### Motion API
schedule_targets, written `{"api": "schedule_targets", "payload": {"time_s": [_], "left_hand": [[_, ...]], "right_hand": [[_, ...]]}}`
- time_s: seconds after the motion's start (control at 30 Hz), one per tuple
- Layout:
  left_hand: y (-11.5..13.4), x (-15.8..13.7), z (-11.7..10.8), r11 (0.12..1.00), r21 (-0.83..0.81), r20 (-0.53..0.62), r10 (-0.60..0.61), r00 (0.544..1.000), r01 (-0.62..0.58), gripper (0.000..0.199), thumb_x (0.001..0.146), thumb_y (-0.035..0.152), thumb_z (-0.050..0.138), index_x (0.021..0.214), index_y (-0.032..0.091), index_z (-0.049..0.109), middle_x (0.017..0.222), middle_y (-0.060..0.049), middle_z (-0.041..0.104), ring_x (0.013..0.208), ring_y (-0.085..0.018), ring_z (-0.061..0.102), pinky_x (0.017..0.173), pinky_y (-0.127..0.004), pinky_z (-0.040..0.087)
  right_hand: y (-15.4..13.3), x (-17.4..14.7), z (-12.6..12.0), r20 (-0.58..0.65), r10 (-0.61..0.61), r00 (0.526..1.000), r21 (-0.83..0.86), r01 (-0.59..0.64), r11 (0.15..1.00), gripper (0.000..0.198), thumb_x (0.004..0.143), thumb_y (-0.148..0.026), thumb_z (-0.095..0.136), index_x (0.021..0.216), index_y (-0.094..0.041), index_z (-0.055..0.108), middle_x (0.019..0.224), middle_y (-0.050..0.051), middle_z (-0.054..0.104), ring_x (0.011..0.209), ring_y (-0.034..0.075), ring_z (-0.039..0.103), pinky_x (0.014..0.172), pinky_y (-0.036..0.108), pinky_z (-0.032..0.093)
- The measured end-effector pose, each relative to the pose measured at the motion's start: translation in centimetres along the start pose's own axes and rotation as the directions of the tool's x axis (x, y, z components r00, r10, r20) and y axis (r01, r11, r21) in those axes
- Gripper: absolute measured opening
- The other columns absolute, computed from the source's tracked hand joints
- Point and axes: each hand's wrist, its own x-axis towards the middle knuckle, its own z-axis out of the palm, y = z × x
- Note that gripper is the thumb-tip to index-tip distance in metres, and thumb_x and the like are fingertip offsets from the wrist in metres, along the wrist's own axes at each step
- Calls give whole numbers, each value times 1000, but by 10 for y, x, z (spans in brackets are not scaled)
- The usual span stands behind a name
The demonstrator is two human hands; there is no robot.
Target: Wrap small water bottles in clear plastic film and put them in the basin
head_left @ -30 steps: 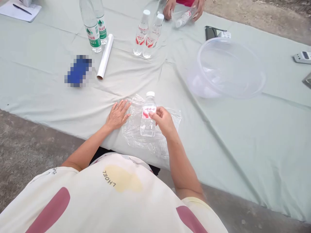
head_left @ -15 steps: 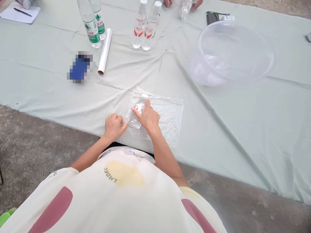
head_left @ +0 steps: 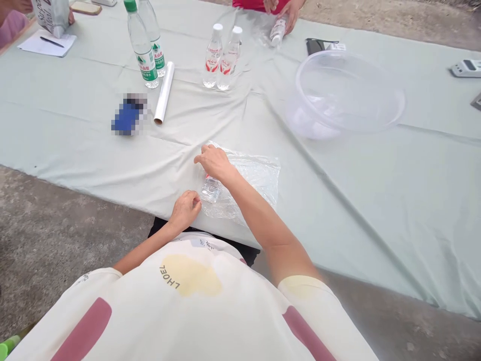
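A clear water bottle [head_left: 211,190] lies on a sheet of clear plastic film [head_left: 259,175] near the table's front edge. Its base points toward me, and its upper part is hidden under my right hand. My right hand [head_left: 213,161] reaches across the bottle, with the fingertips closed at the film's far left corner. At the near left edge of the film, beside the bottle's base, my left hand [head_left: 186,206] is closed in a pinch. The thin film between the fingers is hard to make out.
A roll of cling film [head_left: 164,94] lies beyond, beside two green-labelled bottles [head_left: 148,65]. Two red-labelled bottles [head_left: 212,62] stand at centre. A clear plastic basin [head_left: 345,93] is on the right. Across the table, another person's hand [head_left: 292,14] holds a bottle [head_left: 278,31].
My right hand has left the bottle's side and moved over it to the film's far left corner. My left hand has shifted slightly right and closed at the film's edge. The view has tilted up slightly.
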Motion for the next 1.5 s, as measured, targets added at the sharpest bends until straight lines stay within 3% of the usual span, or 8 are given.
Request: {"api": "schedule_targets", "payload": {"time_s": [0.3,0.5,0.83,0.93,1.07,1.27,1.37,1.5], "left_hand": [[-5,-5,9,982,-28,-132,183,974,-188,9,87,14,50,82,21,54,121,-10,65,109,-20,64,94,-39,54],[7,-1,21,849,174,-107,520,848,-499,23,95,13,40,84,20,59,128,-12,65,124,-22,60,100,-40,52],[54,10,62,468,315,325,764,557,-826,26,95,21,54,120,17,58,136,-16,61,134,-28,51,109,-49,38],[68,13,78,417,329,407,747,526,-847,36,93,29,60,126,16,55,130,-19,62,133,-30,49,109,-50,34],[85,15,89,393,358,471,707,527,-847,55,89,42,65,136,17,49,127,-21,62,126,-34,53,107,-51,35],[110,20,111,344,323,517,716,469,-882,70,81,48,73,137,10,53,140,-26,55,139,-40,41,115,-54,26],[122,23,124,292,232,575,728,373,-928,70,80,46,75,136,9,56,140,-25,56,137,-40,44,115,-55,28],[124,19,120,243,-82,626,767,140,-967,36,87,41,67,112,16,70,123,-17,69,118,-31,61,110,-49,38]], "right_hand": [[12,-11,-11,20,43,999,-53,-41,998,38,86,-1,43,106,-18,70,106,15,67,89,22,63,65,29,36],[41,-55,7,-131,211,969,267,-171,948,37,87,-4,36,98,-17,69,101,12,65,79,20,61,68,31,41],[84,-120,95,-319,518,794,695,-176,697,45,96,-47,45,118,-15,66,116,12,66,98,20,62,90,35,48],[95,-134,95,-237,558,796,665,-286,690,47,99,-50,40,113,-16,70,106,11,66,102,22,59,91,35,46],[98,-144,80,-250,689,680,709,-357,609,40,100,-44,39,108,-18,69,104,7,66,81,17,58,84,32,46],[76,-135,52,-247,539,806,553,-339,761,46,91,-52,59,127,-23,61,118,11,58,95,21,60,74,30,47],[80,-132,45,-154,596,788,472,-471,746,64,82,-61,67,132,-22,57,120,14,57,104,28,59,74,34,48],[94,-143,49,-102,580,808,527,-451,720,66,84,-58,64,141,-28,49,121,12,59,109,29,58,83,38,49]]}}
